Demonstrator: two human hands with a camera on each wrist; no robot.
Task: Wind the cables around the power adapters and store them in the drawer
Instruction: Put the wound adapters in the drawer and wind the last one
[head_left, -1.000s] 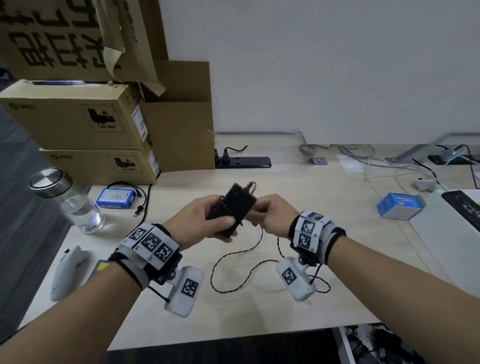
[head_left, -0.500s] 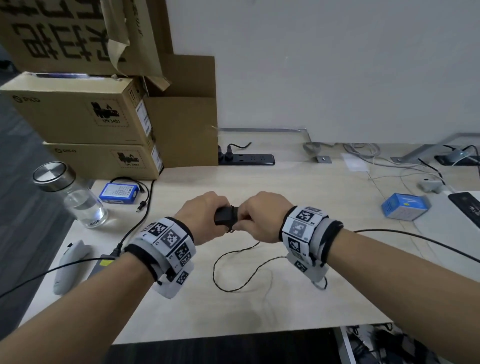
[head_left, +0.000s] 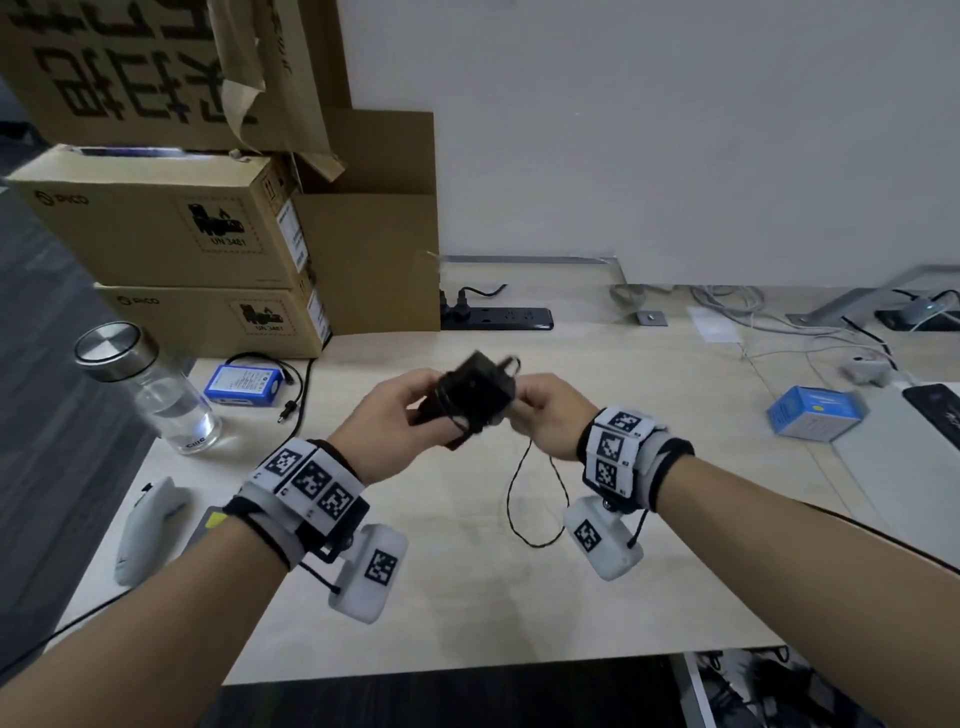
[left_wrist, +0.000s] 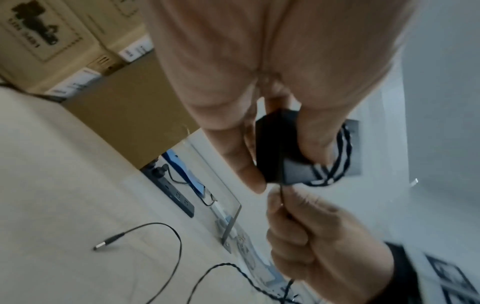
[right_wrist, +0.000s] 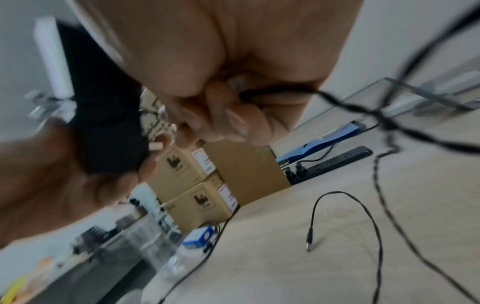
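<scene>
A pale wooden table (head_left: 467, 597) fills the scene, with stacked brown cardboard boxes (head_left: 171, 234) at its far left against the white wall. A black power strip (head_left: 498, 318) lies at the far edge beside the boxes, and a clear glass bottle with a steel lid (head_left: 150, 389) stands at the left edge. Above the middle of the table, the left hand (head_left: 395, 421) grips a black rectangular power adapter (head_left: 470, 397), fingers curled round its body, where a few turns of thin black braided cable (left_wrist: 337, 162) already wrap it. Just right of the adapter, the right hand (head_left: 550, 415) is closed, pinching that cable, whose slack hangs in a loop down to the table (head_left: 535, 499). A small blue battery pack (head_left: 241, 383) lies near the bottle.
</scene>
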